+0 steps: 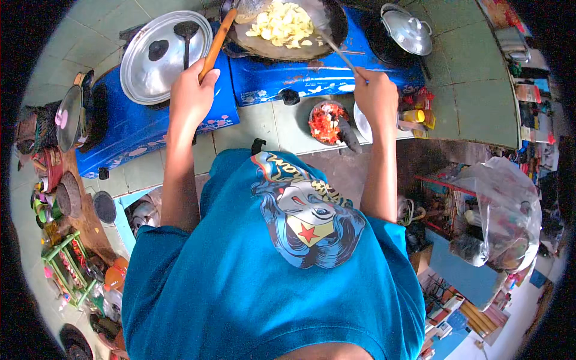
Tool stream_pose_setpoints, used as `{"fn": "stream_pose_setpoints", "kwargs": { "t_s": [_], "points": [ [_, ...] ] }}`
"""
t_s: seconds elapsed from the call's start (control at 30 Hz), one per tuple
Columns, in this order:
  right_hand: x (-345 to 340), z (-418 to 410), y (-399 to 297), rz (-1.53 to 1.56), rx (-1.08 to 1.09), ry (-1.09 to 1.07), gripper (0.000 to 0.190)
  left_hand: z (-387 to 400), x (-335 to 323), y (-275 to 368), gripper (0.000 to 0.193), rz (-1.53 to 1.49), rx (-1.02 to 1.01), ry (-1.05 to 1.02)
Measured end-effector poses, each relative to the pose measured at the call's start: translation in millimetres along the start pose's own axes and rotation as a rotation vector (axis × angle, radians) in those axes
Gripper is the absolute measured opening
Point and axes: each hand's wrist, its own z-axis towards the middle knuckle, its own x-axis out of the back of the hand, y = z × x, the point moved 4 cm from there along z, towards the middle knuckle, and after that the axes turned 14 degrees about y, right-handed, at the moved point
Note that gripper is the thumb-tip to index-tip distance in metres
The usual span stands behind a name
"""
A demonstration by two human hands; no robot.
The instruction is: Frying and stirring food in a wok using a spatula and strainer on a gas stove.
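My left hand (pixel 193 92) is closed around the wooden handle (pixel 219 40) of a strainer or skimmer, whose head (pixel 252 10) lies at the left side of a wok. My right hand (pixel 377 92) grips the thin metal handle (pixel 339 53) of a utensil; its far end is blurred over the wok's right side. Pale yellow sliced pieces (pixel 284 24) lie in a heap in the wok (pixel 270 53), between the two tools. The wok stands on a blue gas stove (pixel 265 74). Below the stove, near my right wrist, is a stone mortar with crushed red chili (pixel 325 123) and a dark pestle (pixel 348 135).
A large metal lid (pixel 137 76) with a black ladle (pixel 186 33) on it covers the left burner. At the right stands a lidded aluminium pot (pixel 407 31). A white plate (pixel 362 121) and a yellow-capped container (pixel 414 116) lie by my right forearm. A lidded pan (pixel 69 119) stands far left.
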Motion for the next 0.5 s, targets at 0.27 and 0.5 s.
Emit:
{"fn": "stream_pose_setpoints", "kwargs": {
  "t_s": [0.27, 0.5],
  "points": [
    [-26.4, -9.6, 21.5, 0.401, -0.163, -0.144, 0.025, -13.4, 4.7, 5.3, 0.02, -0.24, 0.297, -0.154],
    [26.5, -21.3, 11.7, 0.308, -0.125, -0.178, 0.024, -32.2, 37.0, 19.6, 0.025, -0.277, 0.333, -0.143]
  ]
}}
